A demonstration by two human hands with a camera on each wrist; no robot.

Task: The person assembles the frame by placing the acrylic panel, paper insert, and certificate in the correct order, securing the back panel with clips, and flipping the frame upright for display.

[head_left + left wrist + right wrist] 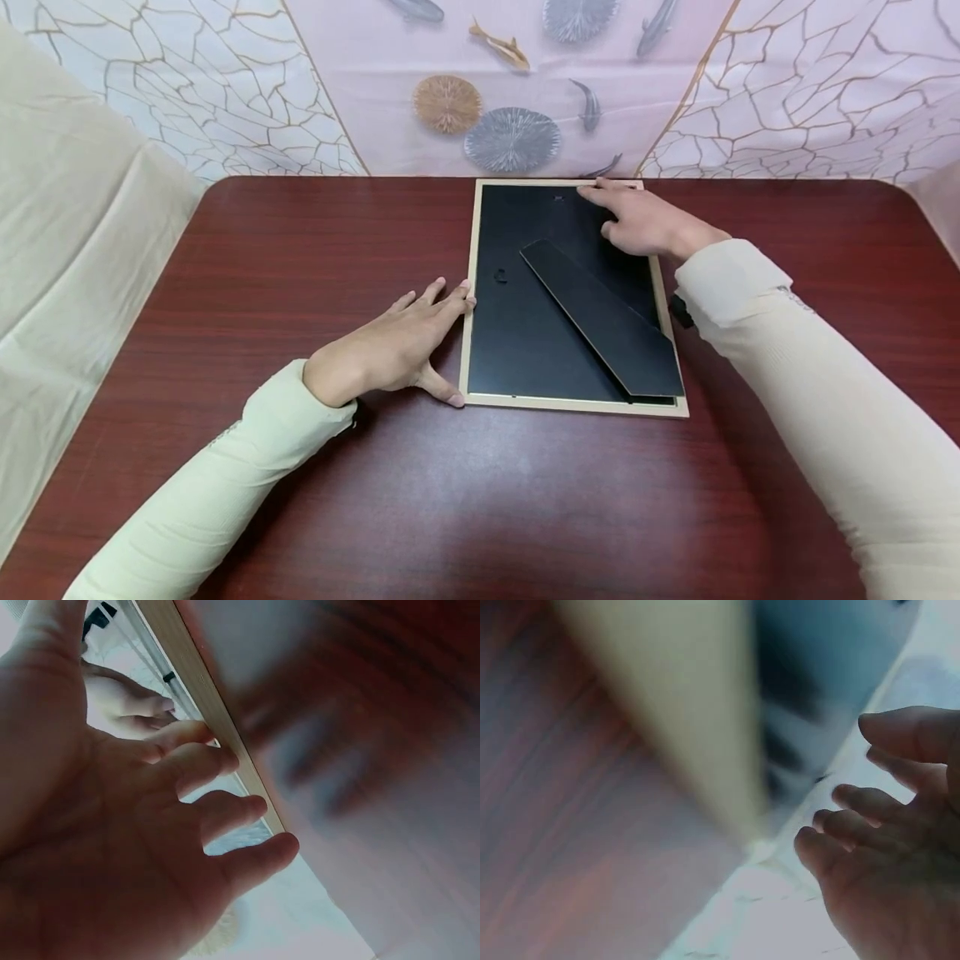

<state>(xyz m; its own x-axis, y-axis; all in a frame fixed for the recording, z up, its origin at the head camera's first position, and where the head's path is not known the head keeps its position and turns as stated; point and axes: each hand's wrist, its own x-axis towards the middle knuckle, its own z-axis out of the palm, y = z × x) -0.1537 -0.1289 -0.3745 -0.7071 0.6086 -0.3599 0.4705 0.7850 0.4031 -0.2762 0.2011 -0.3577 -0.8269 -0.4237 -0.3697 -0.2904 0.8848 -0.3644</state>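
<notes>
A picture frame (570,406) with a pale wood rim lies back side up at the far side of the table. Its black backing board (517,342) carries a slanting easel leg (600,321) and small dark hangers. Against the frame's left side, my left hand (405,342) is spread, fingertips on the rim and thumb at the near left corner. My right hand (637,218) lies over the far right corner with fingers extended toward the top edge. In the left wrist view the fingers reach along the wood rim (199,682). The right wrist view shows loosely extended fingers beside the frame.
The dark red wooden table (525,508) extends around the frame. A patterned cloth (517,83) with fish and round leaf shapes hangs right behind the table's far edge. Pale fabric (67,275) drapes along the left side.
</notes>
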